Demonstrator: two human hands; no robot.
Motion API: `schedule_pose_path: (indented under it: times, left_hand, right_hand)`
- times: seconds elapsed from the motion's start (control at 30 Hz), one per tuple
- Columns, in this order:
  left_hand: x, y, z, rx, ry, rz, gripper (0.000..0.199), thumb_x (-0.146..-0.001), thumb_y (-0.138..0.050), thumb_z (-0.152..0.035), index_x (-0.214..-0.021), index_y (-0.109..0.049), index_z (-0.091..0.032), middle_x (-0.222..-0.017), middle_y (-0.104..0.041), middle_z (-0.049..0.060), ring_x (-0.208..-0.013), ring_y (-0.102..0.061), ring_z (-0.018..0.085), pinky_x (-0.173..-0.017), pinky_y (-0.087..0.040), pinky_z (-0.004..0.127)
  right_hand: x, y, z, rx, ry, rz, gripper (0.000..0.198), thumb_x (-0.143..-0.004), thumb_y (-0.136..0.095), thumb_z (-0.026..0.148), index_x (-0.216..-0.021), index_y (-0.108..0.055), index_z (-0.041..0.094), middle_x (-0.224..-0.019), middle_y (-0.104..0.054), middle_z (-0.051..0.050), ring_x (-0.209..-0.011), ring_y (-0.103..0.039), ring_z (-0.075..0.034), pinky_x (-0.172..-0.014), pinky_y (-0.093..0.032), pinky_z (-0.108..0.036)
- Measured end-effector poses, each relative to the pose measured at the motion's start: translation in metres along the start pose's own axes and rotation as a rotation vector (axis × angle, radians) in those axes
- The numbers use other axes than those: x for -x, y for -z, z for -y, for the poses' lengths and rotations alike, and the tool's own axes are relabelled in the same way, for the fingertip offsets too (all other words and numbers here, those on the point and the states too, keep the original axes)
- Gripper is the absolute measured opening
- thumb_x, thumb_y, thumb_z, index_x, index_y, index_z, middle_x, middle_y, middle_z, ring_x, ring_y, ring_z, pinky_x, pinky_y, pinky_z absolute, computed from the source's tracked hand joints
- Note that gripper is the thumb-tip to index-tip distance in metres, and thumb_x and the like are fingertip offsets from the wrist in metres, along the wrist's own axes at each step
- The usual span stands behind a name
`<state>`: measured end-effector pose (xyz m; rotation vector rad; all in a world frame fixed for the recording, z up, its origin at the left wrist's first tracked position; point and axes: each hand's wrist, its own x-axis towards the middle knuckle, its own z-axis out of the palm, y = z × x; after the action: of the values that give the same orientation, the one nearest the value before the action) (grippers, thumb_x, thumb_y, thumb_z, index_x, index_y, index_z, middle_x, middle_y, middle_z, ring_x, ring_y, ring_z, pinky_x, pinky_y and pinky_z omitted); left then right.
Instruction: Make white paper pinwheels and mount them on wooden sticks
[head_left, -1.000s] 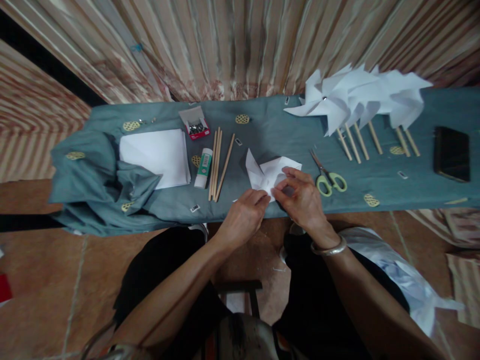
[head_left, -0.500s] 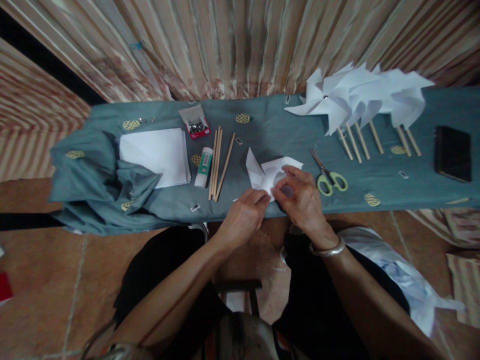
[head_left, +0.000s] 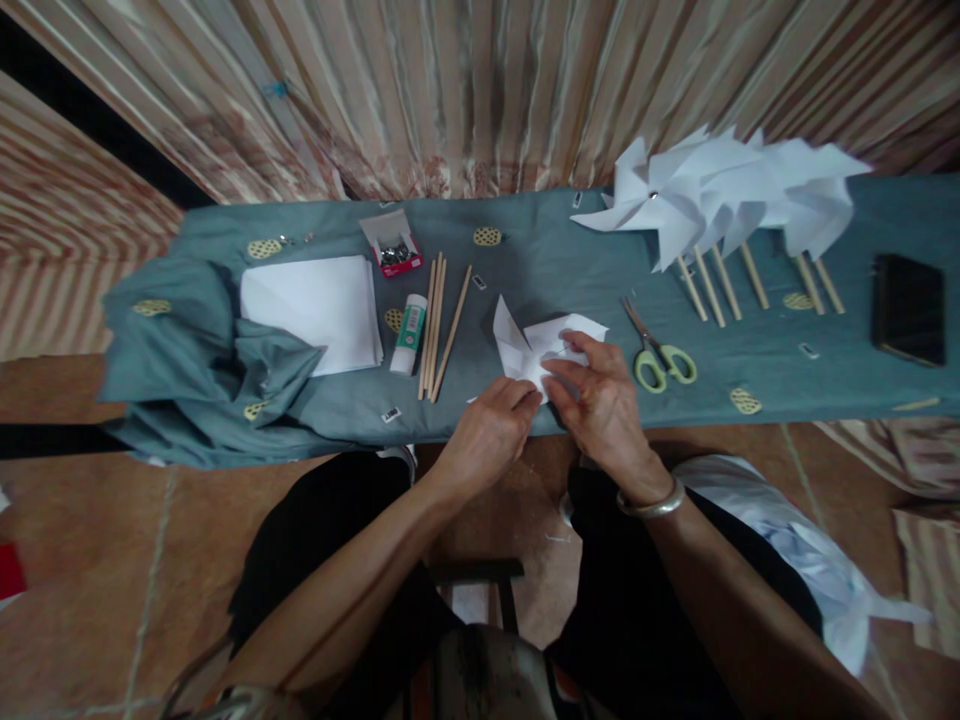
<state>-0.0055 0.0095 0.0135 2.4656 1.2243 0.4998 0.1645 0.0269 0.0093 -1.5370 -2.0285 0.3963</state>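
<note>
A cut and partly folded sheet of white paper (head_left: 514, 350) lies near the front edge of the cloth-covered table, one pointed flap standing up on its left. My left hand (head_left: 491, 425) is closed at the paper's lower edge, thumb and forefinger pinching it. From the right, my right hand (head_left: 604, 400) bends its fingers over the same sheet; thumb and forefinger close on its lower middle while another finger rests higher up. The right fingers cover part of the paper. Just right of that hand lie green-handled scissors (head_left: 656, 355).
Left of the paper are wooden sticks (head_left: 431, 325), a glue stick (head_left: 409, 335), an open box of small metal pieces (head_left: 394, 250) and stacked white paper (head_left: 315, 310). White paper pinwheels (head_left: 675, 200) on sticks lie at the back right, a black phone (head_left: 907, 308) beyond. A plastic bag (head_left: 795, 540) sits below.
The right hand's fingers have shifted slightly on the paper, and the flap under them appears lower. My left hand keeps its place. The view has moved very slightly.
</note>
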Motion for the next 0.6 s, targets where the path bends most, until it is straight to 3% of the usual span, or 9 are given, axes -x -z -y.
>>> schedule_pose_path:
  times: [0.43, 0.6]
  left_hand:
    - [0.0, 0.0, 0.0, -0.007, -0.008, 0.007, 0.017, -0.09, -0.049, -0.008, -0.103, -0.061, -0.011, -0.105, -0.064, 0.01, -0.1, -0.059, 0.021, -0.087, -0.056, 0.036]
    - [0.0, 0.001, -0.001, -0.018, 0.004, 0.032, 0.018, -0.09, -0.049, -0.007, -0.103, -0.061, -0.011, -0.104, -0.064, 0.009, -0.1, -0.06, 0.021, -0.088, -0.056, 0.035]
  right_hand:
    - [0.001, -0.002, 0.004, 0.036, 0.027, 0.075, 0.028, -0.09, -0.049, 0.024, -0.109, -0.07, 0.027, -0.138, -0.051, -0.007, -0.124, -0.047, -0.034, -0.103, -0.04, -0.053]
    - [0.012, -0.007, 0.006, 0.164, 0.081, 0.105, 0.042, -0.089, -0.045, 0.013, -0.125, -0.06, 0.027, -0.143, -0.047, -0.008, -0.129, -0.043, -0.034, -0.1, -0.039, -0.055]
